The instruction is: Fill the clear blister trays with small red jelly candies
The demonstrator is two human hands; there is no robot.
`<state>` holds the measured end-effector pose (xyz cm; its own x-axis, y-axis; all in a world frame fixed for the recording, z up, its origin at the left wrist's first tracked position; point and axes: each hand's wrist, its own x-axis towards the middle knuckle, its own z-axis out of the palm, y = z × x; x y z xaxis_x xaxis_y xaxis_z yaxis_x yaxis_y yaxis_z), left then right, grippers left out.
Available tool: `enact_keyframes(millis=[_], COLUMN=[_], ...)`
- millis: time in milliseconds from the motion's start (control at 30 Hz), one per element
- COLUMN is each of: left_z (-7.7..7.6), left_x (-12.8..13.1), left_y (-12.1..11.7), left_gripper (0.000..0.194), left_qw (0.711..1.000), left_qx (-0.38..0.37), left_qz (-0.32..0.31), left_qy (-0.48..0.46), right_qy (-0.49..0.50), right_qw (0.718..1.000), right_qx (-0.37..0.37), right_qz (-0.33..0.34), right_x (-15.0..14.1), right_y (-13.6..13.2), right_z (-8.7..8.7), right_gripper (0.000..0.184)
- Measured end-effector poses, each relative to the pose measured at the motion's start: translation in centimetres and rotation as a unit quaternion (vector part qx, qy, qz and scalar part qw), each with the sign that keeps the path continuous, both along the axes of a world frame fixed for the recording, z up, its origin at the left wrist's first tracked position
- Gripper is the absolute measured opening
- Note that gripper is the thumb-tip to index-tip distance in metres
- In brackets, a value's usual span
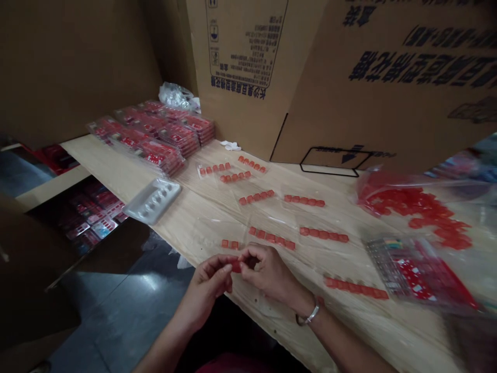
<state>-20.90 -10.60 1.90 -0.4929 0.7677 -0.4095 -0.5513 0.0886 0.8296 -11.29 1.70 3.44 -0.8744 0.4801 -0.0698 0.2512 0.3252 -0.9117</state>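
Between the fingertips of both hands is a small red piece point(236, 266), partly covered, so its exact kind is hidden. My left hand point(212, 282) pinches it from the left, and my right hand point(267, 272), with a silver bracelet on its wrist, pinches it from the right. Just beyond them lies a clear plastic tray point(205, 239) with two red cubes point(230, 244) at its right end. Behind and to the right, several clear trays each hold a row of red cubes point(272, 238). Another such row point(356, 288) lies to the right of my right hand.
A clear bag of loose red pieces point(423, 207) lies at the right, with a stack of clear packs point(415, 274) nearer me. A white moulded tray point(153, 201) overhangs the table's left edge. Stacked red packs point(151, 132) and large cardboard boxes point(240, 119) stand behind.
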Motion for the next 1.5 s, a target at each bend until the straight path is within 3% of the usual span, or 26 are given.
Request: enact_keyframes(millis=[200, 333, 500, 600, 733, 900, 1067, 1267, 1400, 1500], left_z=[0.6, 0.4, 0.7, 0.6, 0.1, 0.3, 0.6, 0.3, -0.5, -0.9], left_x=[0.7, 0.5, 0.2, 0.4, 0.7, 0.6, 0.7, 0.3, 0.1, 0.1], left_y=[0.0, -0.4, -0.6, -0.6, -0.7, -0.9, -0.5, -0.2, -0.1, -0.3], left_gripper=[0.028, 0.022, 0.025, 0.02, 0.019, 0.025, 0.022, 0.014, 0.024, 0.029], left_qw=[0.986, 0.965, 0.976, 0.979, 0.967, 0.974, 0.981, 0.986, 0.995, 0.993], left_qx=[-0.012, -0.049, -0.056, -0.035, -0.047, -0.038, -0.037, -0.043, -0.027, -0.027], left_qz=[-0.008, -0.033, -0.057, -0.043, 0.024, -0.062, -0.069, -0.026, 0.05, 0.067], left_qy=[0.163, 0.256, 0.202, 0.195, 0.25, 0.212, 0.18, 0.156, 0.081, 0.091], right_qy=[-0.014, -0.038, -0.033, -0.026, -0.045, -0.075, -0.088, -0.039, 0.033, 0.027], right_qw=[0.999, 0.997, 0.984, 0.979, 0.99, 0.996, 0.987, 0.986, 0.982, 0.982], right_qx=[-0.037, 0.042, 0.173, 0.2, 0.124, 0.005, -0.131, -0.164, -0.183, -0.185], right_qz=[-0.033, -0.044, -0.04, -0.037, -0.045, -0.039, -0.029, -0.02, -0.038, -0.035], right_x=[0.0, 0.4, 0.8, 0.7, 0.5, 0.5, 0.5, 0.5, 0.6, 0.5], right_y=[-1.1, -1.7, -2.4, -2.6, -2.7, -2.5, -2.0, -2.0, -2.4, -2.7], right_z=[0.3, 0.3, -0.1, -0.2, 0.2, 0.9, 1.0, 0.0, -1.0, -1.4], right_gripper=[0.01, 0.011, 0.012, 0.012, 0.01, 0.007, 0.008, 0.004, 0.012, 0.011])
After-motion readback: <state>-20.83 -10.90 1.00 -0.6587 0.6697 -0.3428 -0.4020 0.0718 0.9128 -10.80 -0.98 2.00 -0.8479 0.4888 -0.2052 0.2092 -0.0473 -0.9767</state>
